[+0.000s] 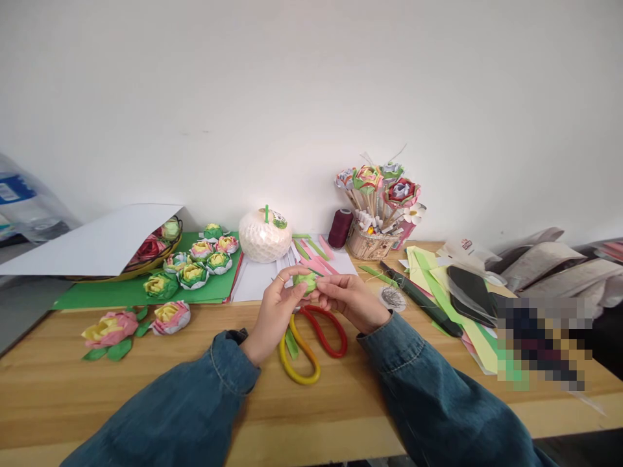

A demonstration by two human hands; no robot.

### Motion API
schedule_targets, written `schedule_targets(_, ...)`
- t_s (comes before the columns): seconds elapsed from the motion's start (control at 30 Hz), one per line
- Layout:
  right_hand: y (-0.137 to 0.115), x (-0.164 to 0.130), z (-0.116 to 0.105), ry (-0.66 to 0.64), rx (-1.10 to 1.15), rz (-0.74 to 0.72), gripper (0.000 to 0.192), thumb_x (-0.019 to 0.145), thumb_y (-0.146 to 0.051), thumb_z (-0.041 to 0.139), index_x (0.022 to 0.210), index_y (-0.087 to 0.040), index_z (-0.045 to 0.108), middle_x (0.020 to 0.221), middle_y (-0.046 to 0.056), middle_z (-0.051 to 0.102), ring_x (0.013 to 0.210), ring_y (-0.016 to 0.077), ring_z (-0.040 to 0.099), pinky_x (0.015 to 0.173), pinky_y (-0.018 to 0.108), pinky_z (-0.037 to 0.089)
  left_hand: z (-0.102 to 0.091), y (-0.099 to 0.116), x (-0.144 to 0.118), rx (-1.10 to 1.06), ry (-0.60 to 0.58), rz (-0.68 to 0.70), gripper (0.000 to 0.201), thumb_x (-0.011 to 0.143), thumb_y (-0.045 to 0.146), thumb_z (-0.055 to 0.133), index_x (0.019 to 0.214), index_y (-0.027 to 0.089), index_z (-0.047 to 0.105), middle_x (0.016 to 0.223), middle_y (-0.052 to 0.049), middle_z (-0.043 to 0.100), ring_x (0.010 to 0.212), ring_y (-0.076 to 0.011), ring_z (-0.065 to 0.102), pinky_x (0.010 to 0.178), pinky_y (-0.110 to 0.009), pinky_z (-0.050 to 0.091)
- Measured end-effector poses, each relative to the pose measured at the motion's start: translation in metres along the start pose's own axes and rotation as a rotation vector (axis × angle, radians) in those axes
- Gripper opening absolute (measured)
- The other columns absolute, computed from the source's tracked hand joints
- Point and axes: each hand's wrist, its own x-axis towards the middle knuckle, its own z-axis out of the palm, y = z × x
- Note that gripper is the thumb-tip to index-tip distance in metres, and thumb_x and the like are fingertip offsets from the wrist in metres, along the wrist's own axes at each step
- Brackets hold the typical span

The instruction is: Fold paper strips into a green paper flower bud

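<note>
Both my hands meet above the middle of the wooden table (146,383). My left hand (275,310) and my right hand (351,299) pinch a small folded green paper piece (306,281) between their fingertips. Both wrists wear denim sleeves. Just under my hands lie scissors (314,344) with one yellow and one red handle loop, and a green paper strip (291,342) beside them.
Finished paper lotus flowers (192,263) sit on a green sheet at left, two more (111,329) on bare wood. A white foam-netted ball (264,237), a dark red thread spool (340,227), a basket of paper flowers on sticks (377,207) and coloured paper sheets (438,285) stand behind and right.
</note>
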Motion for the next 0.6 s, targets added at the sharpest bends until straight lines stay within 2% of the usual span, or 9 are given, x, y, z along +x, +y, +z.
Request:
schedule_targets(0.1,0.0009,0.0001,0.0021,0.033,0.035,0.015,0.024,0.054,-0.031,0.077,0.063,-0.011,0.067,0.059,0.0,0.065,0.044,0.0014,0.052,0.044,0.012,0.042,0.0015,0.0012,-0.001,-0.001,-0.006,0.005,0.022,0.075,0.028,0.057,0.094,0.018,0.053,0.099,-0.003,0.057,0.069,-0.0092,0.06,0.068,-0.024,0.052)
schedule_targets(0.23,0.0021,-0.0009,0.0055,0.07,0.018,0.001,0.024,0.052,-0.031,0.077,0.062,-0.011,0.066,0.056,-0.001,0.063,0.042,0.0016,0.049,0.043,0.013,0.039,0.0025,0.0018,-0.0021,0.029,0.003,0.025,0.02,0.074,0.027,0.057,0.092,0.018,0.053,0.103,-0.003,0.053,0.072,-0.0094,0.059,0.069,-0.025,0.053)
schedule_targets(0.43,0.0053,0.0003,0.0048,0.082,-0.104,-0.069,0.025,0.052,-0.03,0.077,0.056,-0.012,0.062,0.044,-0.005,0.054,0.039,0.0018,0.043,0.038,0.015,0.029,0.0023,0.0003,-0.0032,0.066,-0.002,0.047,0.017,0.073,0.027,0.058,0.088,0.018,0.056,0.108,-0.006,0.051,0.094,-0.0168,0.054,0.07,-0.025,0.053)
schedule_targets(0.6,0.0055,0.0009,0.001,0.065,-0.13,-0.077,0.026,0.053,-0.034,0.077,0.06,-0.012,0.063,0.051,-0.004,0.059,0.04,0.0018,0.043,0.04,0.016,0.03,0.0008,0.0005,-0.0023,0.058,0.001,0.046,0.018,0.072,0.028,0.059,0.087,0.018,0.057,0.108,-0.005,0.05,0.093,-0.0169,0.054,0.069,-0.026,0.053)
